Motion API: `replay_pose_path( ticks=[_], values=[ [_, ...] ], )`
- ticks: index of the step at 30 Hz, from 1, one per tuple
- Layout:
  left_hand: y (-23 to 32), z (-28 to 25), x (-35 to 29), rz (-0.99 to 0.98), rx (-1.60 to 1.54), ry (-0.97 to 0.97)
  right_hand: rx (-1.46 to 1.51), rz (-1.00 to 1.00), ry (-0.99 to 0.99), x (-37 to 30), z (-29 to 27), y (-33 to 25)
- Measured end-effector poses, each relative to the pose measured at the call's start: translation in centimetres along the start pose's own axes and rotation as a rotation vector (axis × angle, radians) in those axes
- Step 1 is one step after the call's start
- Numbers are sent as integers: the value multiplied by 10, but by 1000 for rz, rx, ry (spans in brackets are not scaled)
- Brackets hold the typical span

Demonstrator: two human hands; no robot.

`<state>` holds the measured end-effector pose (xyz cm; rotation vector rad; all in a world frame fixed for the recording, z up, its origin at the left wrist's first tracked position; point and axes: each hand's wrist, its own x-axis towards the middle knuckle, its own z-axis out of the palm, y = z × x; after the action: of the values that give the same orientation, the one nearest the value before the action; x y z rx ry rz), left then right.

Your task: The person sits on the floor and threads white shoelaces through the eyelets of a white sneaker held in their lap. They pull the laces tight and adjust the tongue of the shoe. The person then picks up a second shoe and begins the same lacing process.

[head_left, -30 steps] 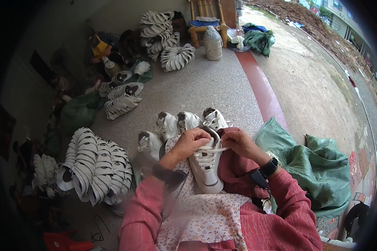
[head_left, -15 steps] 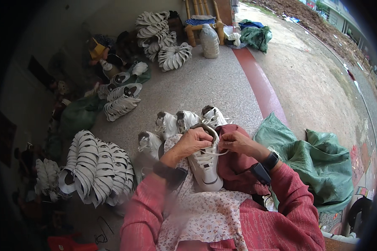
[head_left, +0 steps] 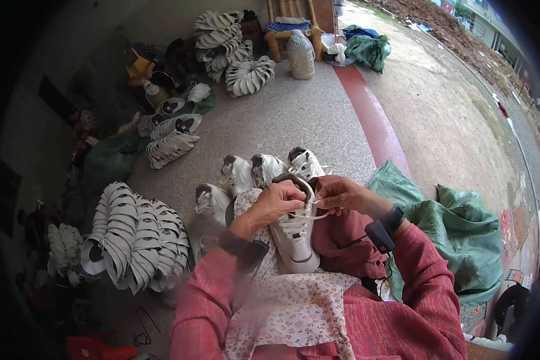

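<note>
A white sneaker rests on my lap, its toe toward me and its collar away from me. My left hand is closed at the sneaker's opening, fingers curled over the tongue area; whether lace is also in them is hidden. Just right of the collar, my right hand pinches the white shoelace, which loops across the upper eyelets. Beyond the sneaker, several more laced white sneakers stand on the floor.
Nested white shoe uppers are piled at the left, with further stacks at the back. A green sack lies at my right. Near a bamboo chair stands a plastic jug. Another person's hand shows at far left.
My right hand has turned and shifted slightly right and away from me, with the lace in its fingers. The left hand stays at the sneaker's opening. The whole view has shifted slightly.
</note>
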<state>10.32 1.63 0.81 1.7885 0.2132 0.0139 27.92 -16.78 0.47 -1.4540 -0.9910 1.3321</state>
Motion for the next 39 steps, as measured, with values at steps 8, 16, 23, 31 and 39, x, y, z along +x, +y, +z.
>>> replay_pose_path(
  ticks=[8, 16, 23, 31, 39],
  values=[
    [5, 0, 1, -22, 66, 23, -272, -106, 227, 9, 12, 12],
    [19, -20, -9, 225, 681, 320, -566, -432, 111, 20, 3, -5],
    [45, -113, -57, 226, 902, 893, -510, -445, 54, 26, -4, 2],
    [-6, -41, -110, -18, 525, 618, -252, -413, 252, 0, 4, 15],
    [13, -19, -93, 389, 715, 485, -408, -111, 142, -13, 29, -23]
  ],
)
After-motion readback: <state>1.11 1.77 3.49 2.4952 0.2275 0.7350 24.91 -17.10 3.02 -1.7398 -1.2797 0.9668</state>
